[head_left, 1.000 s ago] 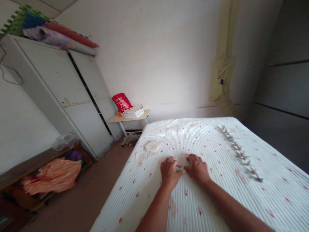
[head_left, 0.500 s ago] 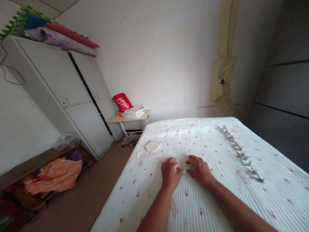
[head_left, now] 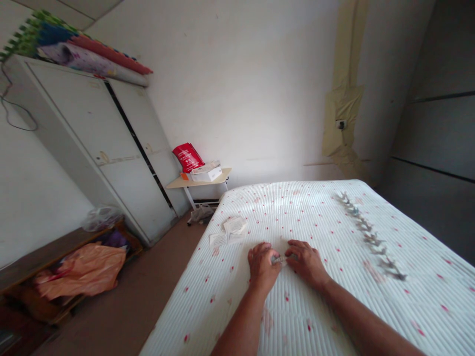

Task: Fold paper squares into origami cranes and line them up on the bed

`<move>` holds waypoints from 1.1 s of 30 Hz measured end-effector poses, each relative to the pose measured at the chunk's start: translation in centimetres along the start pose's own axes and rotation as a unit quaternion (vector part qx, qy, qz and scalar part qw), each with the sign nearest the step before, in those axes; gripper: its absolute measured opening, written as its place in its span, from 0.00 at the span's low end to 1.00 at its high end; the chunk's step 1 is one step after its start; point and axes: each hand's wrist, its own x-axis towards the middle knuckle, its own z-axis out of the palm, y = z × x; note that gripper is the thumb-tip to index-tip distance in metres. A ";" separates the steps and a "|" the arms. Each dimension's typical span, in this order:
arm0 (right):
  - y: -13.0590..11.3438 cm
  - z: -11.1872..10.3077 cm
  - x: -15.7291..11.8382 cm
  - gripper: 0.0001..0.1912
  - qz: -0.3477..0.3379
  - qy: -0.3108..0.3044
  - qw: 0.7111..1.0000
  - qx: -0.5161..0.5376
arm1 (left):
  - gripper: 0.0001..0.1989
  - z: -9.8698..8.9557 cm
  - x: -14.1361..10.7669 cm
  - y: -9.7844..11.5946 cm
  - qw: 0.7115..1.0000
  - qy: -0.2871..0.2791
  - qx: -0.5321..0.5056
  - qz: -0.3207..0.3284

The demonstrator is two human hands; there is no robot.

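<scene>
A small folded piece of printed paper [head_left: 281,260] lies low over the white quilted bed cover [head_left: 274,202], between my two hands. My left hand [head_left: 262,262] is closed on its left end, thumb and fingers pinching. From the other side, the fingers of my right hand [head_left: 306,261] are closed on its right end. Several loose printed paper sheets [head_left: 234,225] lie on the cover beyond my left hand. On the right, a row of small folded paper figures [head_left: 373,240] stretches diagonally across the bed.
A small table [head_left: 222,176] beyond the bed bears a red bag [head_left: 188,157] and a white box [head_left: 208,174]. A grey cabinet [head_left: 85,128] stands at the left. An orange plastic bag [head_left: 85,269] lies on a low wooden shelf.
The fingers of my right hand have moved slightly and come closer to my left hand. More of the small paper shows between them now.
</scene>
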 end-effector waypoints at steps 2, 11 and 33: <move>0.0 0.1 0.1 0.10 -0.002 0.004 1.000 0.001 | 0.07 0.1 0.0 0.0 1.000 0.004 -0.004 0.003; -0.2 0.4 0.3 0.10 -0.007 0.003 1.000 0.011 | 0.10 0.1 -0.1 0.1 1.000 0.001 -0.008 -0.005; 0.5 0.4 0.1 0.09 -0.133 0.118 0.970 0.169 | 0.05 0.3 0.1 0.0 0.991 0.046 -0.125 -0.007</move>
